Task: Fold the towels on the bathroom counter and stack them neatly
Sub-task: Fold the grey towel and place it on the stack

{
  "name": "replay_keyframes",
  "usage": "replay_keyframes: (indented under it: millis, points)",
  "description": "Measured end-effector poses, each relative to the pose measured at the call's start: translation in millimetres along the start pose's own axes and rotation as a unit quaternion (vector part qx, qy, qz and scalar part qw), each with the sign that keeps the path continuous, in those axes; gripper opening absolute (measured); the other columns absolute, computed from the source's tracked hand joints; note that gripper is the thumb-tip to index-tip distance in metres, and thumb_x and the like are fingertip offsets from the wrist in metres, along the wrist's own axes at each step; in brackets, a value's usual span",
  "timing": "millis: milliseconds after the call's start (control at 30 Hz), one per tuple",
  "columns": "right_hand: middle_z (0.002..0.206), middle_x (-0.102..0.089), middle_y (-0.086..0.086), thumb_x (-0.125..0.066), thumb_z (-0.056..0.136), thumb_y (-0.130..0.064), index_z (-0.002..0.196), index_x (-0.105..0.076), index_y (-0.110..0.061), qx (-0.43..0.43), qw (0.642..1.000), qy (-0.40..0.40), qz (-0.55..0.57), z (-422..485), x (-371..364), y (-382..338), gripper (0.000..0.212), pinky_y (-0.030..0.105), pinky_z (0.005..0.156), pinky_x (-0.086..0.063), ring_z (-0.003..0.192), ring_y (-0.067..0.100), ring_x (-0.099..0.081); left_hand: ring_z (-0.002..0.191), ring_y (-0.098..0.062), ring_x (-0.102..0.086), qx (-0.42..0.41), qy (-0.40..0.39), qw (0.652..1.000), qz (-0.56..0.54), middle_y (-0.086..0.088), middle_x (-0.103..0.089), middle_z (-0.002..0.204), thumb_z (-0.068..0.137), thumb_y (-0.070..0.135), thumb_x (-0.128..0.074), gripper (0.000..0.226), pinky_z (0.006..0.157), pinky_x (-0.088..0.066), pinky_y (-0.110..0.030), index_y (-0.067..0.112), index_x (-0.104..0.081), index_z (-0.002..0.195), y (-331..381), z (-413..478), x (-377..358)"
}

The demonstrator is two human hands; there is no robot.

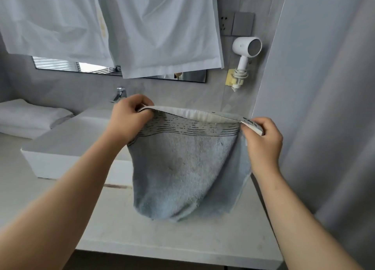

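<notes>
Both grips pinching blue towel [188, 168] top corners, left hand [129, 117], right hand [263, 141], towel hanging above counter [162, 239]

Single wide-angle view from the person's head, looking forward and down, close over the pale stone table [162, 241], facing the grey wall [172, 89] and its narrow dark-edged mirror [194, 76]

No words, brands or numbers can be read here. The white hair dryer [243, 46] carries a small mark, too blurred to read.
</notes>
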State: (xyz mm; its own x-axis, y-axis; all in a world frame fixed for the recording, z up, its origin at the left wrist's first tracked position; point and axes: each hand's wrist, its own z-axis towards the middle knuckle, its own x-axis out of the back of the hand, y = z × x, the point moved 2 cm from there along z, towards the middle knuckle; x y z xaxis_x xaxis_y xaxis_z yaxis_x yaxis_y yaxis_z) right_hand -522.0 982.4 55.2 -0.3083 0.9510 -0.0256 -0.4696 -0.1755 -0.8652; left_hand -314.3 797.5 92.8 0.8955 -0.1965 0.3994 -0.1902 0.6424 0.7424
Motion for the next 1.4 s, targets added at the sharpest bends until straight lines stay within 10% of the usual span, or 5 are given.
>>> replay_keyframes:
  millis: [367, 533, 933, 1233, 1400]
  points:
    - [0.071, -0.055, 0.006, -0.068, 0.080, -0.007, 0.071, -0.058, -0.017, -0.206, 0.958, -0.180, -0.091, -24.3, 5.7, 78.8, 0.017, 0.020, 0.047, -0.035, 0.059, 0.014, -0.047, 0.092, -0.030, -0.056, 0.134, -0.212, 0.949, 0.193, -0.010, -0.063, 0.087, 0.085, 0.019, -0.058, 0.006, 0.075, -0.042, -0.032, 0.015, -0.063, 0.084, -85.1, -28.5, -55.2]
    - [0.079, -0.063, 0.009, -0.070, 0.078, -0.011, 0.076, -0.062, -0.015, -0.285, 0.932, -0.181, -0.131, -40.0, 11.3, 122.7, 0.009, 0.029, 0.067, -0.041, 0.072, 0.022, -0.057, 0.090, -0.025, -0.052, 0.157, -0.277, 0.919, 0.231, -0.006, -0.059, 0.093, 0.084, 0.019, -0.056, 0.015, 0.076, -0.040, -0.028, 0.017, -0.063, 0.097, -113.5, -42.1, -76.3]
    - [0.112, -0.031, 0.005, -0.064, 0.071, 0.007, 0.127, -0.047, -0.027, -0.211, 0.837, -0.385, -0.327, -49.5, -6.0, 164.7, 0.067, 0.020, 0.076, -0.038, 0.097, 0.020, -0.044, 0.085, -0.024, -0.057, 0.165, -0.281, 0.908, 0.263, -0.006, -0.064, 0.101, 0.085, 0.010, -0.046, 0.022, 0.069, -0.048, -0.030, 0.023, -0.060, 0.098, -163.0, -30.1, -101.9]
    - [0.086, -0.061, 0.005, -0.055, 0.091, -0.014, 0.096, -0.067, -0.018, -0.155, 0.906, -0.201, -0.338, -34.4, -17.8, 183.8, 0.014, 0.030, 0.063, -0.035, 0.081, 0.025, -0.055, 0.088, -0.023, -0.054, 0.116, -0.282, 0.914, 0.269, -0.007, -0.065, 0.108, 0.089, 0.010, -0.047, 0.027, 0.072, -0.043, -0.029, 0.021, -0.063, 0.108, -180.9, -5.6, -127.0]
    - [0.092, -0.063, 0.008, -0.048, 0.096, -0.034, 0.096, -0.063, -0.009, -0.231, 0.923, -0.107, -0.287, -16.1, -17.6, 201.5, 0.029, 0.030, 0.073, -0.038, 0.097, 0.029, -0.058, 0.103, -0.027, -0.056, 0.101, -0.274, 0.917, 0.273, -0.007, -0.066, 0.112, 0.089, 0.010, -0.048, 0.029, 0.079, -0.043, -0.029, 0.020, -0.064, 0.111, -185.6, 12.5, -140.3]
